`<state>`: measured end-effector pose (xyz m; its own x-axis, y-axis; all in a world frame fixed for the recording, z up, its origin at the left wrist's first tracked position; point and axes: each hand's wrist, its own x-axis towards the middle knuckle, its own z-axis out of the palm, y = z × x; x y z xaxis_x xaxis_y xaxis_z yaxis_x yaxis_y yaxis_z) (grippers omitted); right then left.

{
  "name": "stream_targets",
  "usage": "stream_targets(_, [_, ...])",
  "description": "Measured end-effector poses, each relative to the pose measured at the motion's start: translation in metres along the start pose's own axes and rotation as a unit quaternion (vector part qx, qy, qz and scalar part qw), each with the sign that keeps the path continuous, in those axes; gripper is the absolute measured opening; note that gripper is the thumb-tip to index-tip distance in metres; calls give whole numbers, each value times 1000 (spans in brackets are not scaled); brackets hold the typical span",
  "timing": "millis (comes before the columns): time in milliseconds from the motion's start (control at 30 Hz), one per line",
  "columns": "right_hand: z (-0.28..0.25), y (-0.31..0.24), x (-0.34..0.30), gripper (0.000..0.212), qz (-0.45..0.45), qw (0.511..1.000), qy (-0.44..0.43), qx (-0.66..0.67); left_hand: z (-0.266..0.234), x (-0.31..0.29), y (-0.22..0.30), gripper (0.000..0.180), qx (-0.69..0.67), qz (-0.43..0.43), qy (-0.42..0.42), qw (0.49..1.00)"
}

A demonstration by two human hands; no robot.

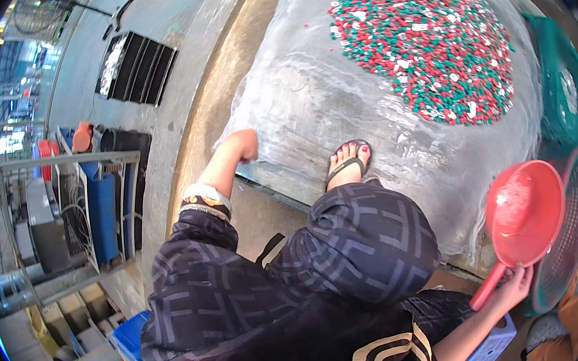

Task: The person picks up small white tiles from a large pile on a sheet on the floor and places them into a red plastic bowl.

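pile on plastic sheet, upper right; floor, upper left. left hand by sheet, right hand by scoop; can't tell either grip.

black crates on a bluish floor, caged fan, metal frame

Hands wide apart, left curled
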<state>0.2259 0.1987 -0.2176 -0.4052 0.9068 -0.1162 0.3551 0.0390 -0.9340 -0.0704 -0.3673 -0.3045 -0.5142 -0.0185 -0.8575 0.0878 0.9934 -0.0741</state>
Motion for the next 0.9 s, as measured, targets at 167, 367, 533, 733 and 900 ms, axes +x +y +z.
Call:
stream_targets(167, [46,58,8,27,77,987,-136,24,73,30,-36,20,-138,-141,66,978])
stream_targets(367, [67,84,2,30,91,984,-153,-21,71,28,-2,54,-357,-51,315,878])
stream_targets(533, [70,101,8,31,130,981,-144,4,73,33,4,54,-280,-15,352,893])
stream_targets(733, [79,108,5,27,202,972,-119,15,77,32,5,49,-287,25,361,887])
stream_targets(900, [76,113,11,48,246,961,-121,-37,86,40,8,32,-269,17,375,887])
